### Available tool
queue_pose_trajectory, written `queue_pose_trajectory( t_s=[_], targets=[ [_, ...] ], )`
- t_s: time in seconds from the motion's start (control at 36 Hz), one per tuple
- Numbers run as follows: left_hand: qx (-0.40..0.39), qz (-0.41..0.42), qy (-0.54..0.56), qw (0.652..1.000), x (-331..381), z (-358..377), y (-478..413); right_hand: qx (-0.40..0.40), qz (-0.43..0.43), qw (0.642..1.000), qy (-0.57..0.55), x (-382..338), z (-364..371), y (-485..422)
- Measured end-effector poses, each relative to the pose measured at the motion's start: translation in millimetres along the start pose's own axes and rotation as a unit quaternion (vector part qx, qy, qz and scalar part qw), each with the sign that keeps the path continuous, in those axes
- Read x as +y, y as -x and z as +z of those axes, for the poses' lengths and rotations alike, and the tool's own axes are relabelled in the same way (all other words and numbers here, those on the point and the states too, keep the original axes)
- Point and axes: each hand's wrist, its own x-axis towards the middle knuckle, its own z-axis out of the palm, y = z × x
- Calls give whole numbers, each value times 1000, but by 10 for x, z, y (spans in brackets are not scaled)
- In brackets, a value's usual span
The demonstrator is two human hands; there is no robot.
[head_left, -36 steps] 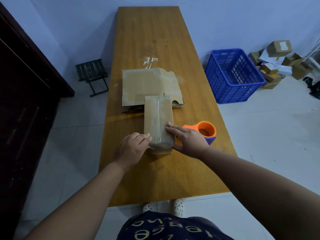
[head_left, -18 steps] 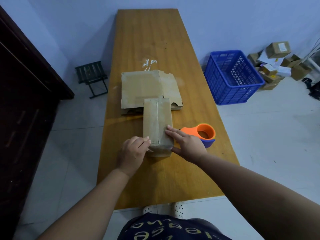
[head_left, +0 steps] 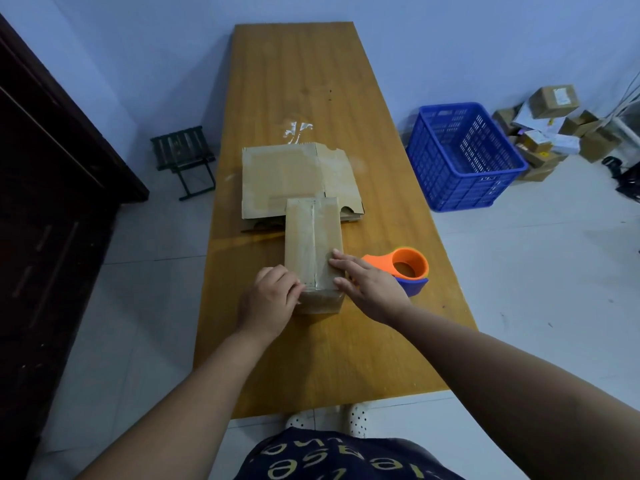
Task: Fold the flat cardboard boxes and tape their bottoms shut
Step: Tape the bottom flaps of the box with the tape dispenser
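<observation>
Behind box [head_left: 311, 237], flat cardboard [head_left: 287, 174], perhaps stacked, dispenser [head_left: 414, 284] beside

The person's left hand [head_left: 270, 299] and right hand [head_left: 370, 289] are bare. The nails that show on the right hand are short and plain. The left forearm [head_left: 194, 393] and the right forearm [head_left: 502, 386] are uncovered all the way to the edges of the picture. At the bottom of the view shows part of a dark navy top [head_left: 363, 455]. It is printed with large, rounded, pale yellow letters [head_left: 294, 467] in curved rows, upside down to the camera and too cut off to read. Just beyond the top are the toes of a pair of white shoes [head_left: 356, 415], dotted with small dark holes.
</observation>
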Motion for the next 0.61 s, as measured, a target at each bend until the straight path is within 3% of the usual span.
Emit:
queue_pose_trajectory(
  t_s=[0.22,0.44,0.61],
  targets=[
    [-59,33,-28,997,-32,-93,-119,4,-6,999,45,-10,-58,-37],
    [-56,127,-95,986,-83,-128,-150,-8,-22,994,111,5,-60,-7],
    [-70,137,-97,983,-159,-109,-146,-9,-40,985,168,14,-53,3]
  ],
)
